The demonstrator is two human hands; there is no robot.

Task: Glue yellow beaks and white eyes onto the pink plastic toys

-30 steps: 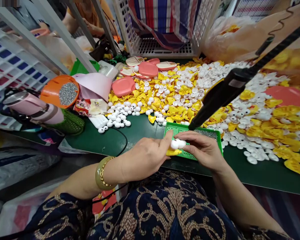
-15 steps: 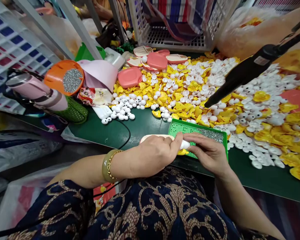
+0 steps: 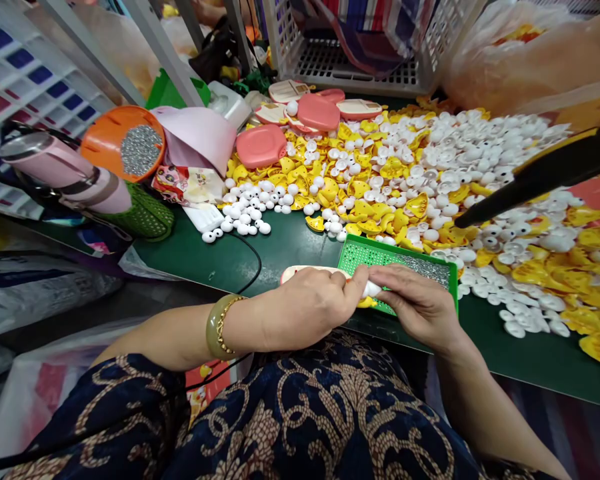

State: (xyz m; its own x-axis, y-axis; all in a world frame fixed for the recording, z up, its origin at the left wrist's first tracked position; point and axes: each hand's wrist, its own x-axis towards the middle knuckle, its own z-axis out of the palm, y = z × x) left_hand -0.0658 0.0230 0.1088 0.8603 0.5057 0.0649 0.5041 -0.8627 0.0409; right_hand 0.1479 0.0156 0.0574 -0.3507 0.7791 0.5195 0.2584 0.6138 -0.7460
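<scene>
My left hand, with a bangle on its wrist, is closed around a cream-and-red plastic toy case at the table's front edge. Most of the case is hidden under the fingers. At its right end show a white rounded eye piece and a bit of yellow plastic. My right hand pinches the white eye piece between thumb and fingers, touching the left fingertips. Just behind both hands lies a green perforated tray with small silver screws at its right side.
Loose yellow shells and white eye parts cover the table's back and right. Above them hangs a black electric screwdriver. Coral cases, an orange bowl of screws and a pink bottle stand farther left.
The hanging screwdriver has swung to the right and slightly down. Both hands stay nearly in place on the toy case and eye piece; the view has shifted slightly.
</scene>
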